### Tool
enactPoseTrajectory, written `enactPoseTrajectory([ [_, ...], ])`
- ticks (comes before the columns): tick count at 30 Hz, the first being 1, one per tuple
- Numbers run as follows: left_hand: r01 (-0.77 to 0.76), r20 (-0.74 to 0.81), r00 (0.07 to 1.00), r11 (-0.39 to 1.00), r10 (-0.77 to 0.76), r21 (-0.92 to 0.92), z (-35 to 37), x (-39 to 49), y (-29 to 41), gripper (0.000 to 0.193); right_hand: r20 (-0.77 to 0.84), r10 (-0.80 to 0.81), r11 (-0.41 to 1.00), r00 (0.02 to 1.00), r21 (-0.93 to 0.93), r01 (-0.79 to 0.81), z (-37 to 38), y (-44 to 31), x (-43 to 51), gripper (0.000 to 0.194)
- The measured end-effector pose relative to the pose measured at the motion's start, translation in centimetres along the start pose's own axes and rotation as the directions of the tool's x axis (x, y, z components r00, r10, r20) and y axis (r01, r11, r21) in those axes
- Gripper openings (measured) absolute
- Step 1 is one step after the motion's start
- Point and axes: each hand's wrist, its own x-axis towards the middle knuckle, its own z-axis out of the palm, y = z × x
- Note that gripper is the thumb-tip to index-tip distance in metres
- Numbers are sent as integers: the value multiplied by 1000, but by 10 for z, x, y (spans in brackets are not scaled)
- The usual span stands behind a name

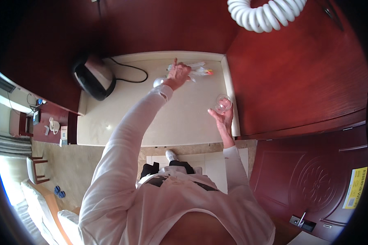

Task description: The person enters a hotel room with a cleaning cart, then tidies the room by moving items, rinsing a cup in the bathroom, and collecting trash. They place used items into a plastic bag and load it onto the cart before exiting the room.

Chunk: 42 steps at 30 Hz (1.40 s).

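Note:
On the right of the pale countertop (184, 122), my right hand (223, 118) is wrapped around a clear drinking glass (222, 102), close to the raised side edge. My left hand (179, 73) reaches to the back of the counter with one finger stretched out. Beneath and beside it lie several clear plastic packets (199, 69), one with a red and yellow end. A round white object, perhaps a cup (159, 81), is partly covered by my left wrist. Whether the left fingers touch or grip a packet is hidden by the hand itself.
An electric kettle (95, 78) with a black cord (145, 73) stands at the counter's left. A coiled white hose (265, 15) hangs at upper right. Dark red panels (288, 79) enclose the counter. A door (312, 177) is at right, and a desk with a mug (54, 125) at left.

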Motion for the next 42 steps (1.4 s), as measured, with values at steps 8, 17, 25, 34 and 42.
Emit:
enactPoseTrajectory([
  [8, -102, 107, 987, 981, 121, -166, 40, 12, 6, 17, -47, 20, 983, 999, 183, -11, -22, -25, 15, 87],
  [17, -438, -78, 894, 824, 441, -361, 10, -81, 42, 14, -97, -202, 976, 975, -104, 192, 22, -37, 110, 75],
  [25, -242, -52, 968, 867, 244, -435, -1, -108, 42, 14, -81, -62, 976, 995, -213, 44, 71, 26, 182, 75],
  [34, -196, -177, 977, 835, 121, -514, -4, -107, 48, 24, -56, -55, 998, 997, -34, 53, 81, 46, 204, 82],
  [42, 329, 87, 871, 442, -484, -835, -51, -160, 41, 14, 207, -99, 914, 973, -368, 171, 50, -25, 175, 79],
])
